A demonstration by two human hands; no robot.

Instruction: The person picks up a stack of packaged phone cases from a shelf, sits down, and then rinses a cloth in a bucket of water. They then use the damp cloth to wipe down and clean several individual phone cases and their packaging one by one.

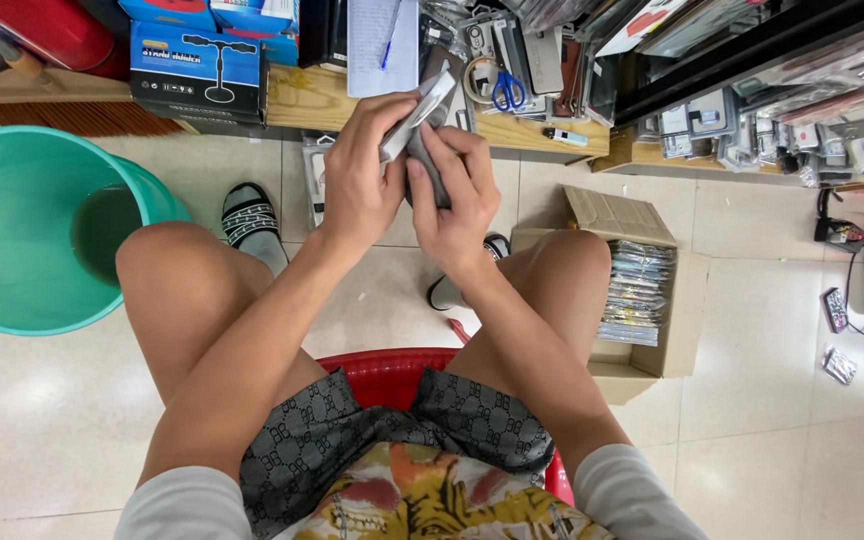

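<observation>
I sit on a red stool (382, 372) and look down past my knees. Both my hands meet in front of me over the floor. My left hand (360, 180) grips a thin grey packet (422, 108) near its upper end. My right hand (452, 195) holds the same packet from the lower right, fingers curled around its dark underside. The packet is tilted, its top end pointing up and to the right. Part of it is hidden behind my fingers.
A teal bucket (12, 200) with water stands at the left. An open cardboard box (667, 330) of stacked packets sits right of my right knee. A low wooden shelf (312, 100) ahead carries boxes, blue scissors (508, 92) and small packaged goods. Cables and a device lie far right.
</observation>
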